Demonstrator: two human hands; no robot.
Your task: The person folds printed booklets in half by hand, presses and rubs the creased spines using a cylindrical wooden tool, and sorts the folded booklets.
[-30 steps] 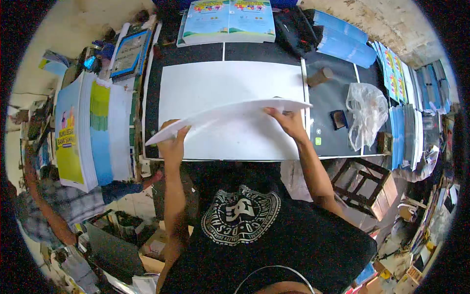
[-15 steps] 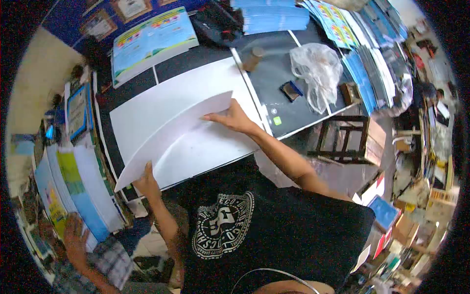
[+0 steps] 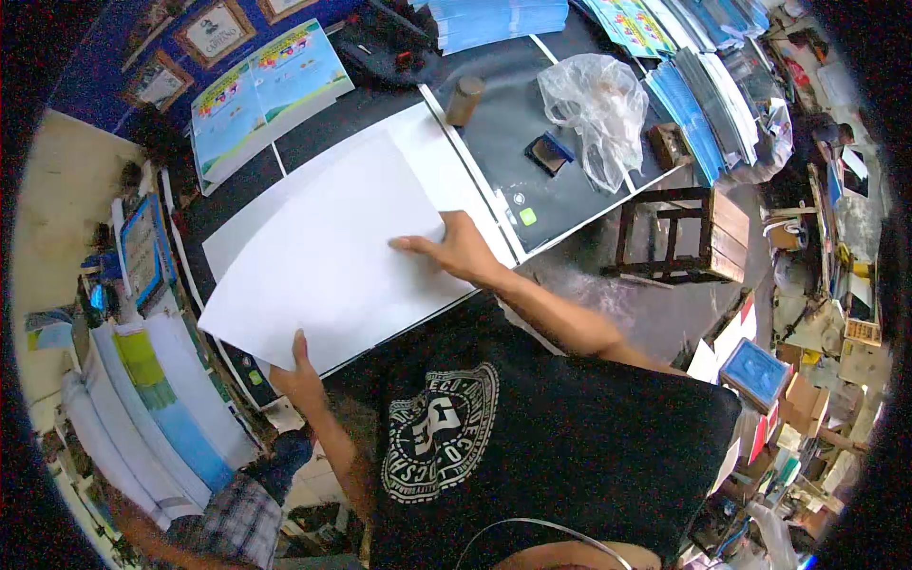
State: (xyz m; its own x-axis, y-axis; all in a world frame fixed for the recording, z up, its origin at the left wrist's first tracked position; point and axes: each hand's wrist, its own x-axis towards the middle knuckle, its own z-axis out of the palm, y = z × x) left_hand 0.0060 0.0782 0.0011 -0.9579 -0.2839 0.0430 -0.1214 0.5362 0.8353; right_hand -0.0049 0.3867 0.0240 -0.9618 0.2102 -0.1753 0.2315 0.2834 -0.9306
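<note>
A large white paper sheet point(image 3: 323, 252) is lifted off the table, with its far edge curving over the white sheets point(image 3: 442, 166) lying beneath. My left hand point(image 3: 298, 377) pinches its near left corner area, the thumb on top and the fingers hidden underneath. At the near right edge my right hand point(image 3: 463, 251) grips the same sheet, thumb laid over its face. Both hands are closed on the paper. Right of it, on the black tabletop point(image 3: 494, 123), are a brown cylinder point(image 3: 465, 101), a small dark blue-edged box point(image 3: 550, 153) and a crumpled clear plastic bag point(image 3: 598, 109).
Printed sheets point(image 3: 271, 95) lie at the table's far left. Blue stacks point(image 3: 499, 24) stand along the back, more point(image 3: 698, 114) at right. A wooden stool point(image 3: 727, 233) stands beyond the table's right edge. At lower left, a person in plaid point(image 3: 242, 513) is beside stacked sheets point(image 3: 190, 380).
The sheet between my hands has turned from a raised, bowed edge to lying flatter, its broad face showing. At lower left, the other person's white sheet now covers the yellow print.
</note>
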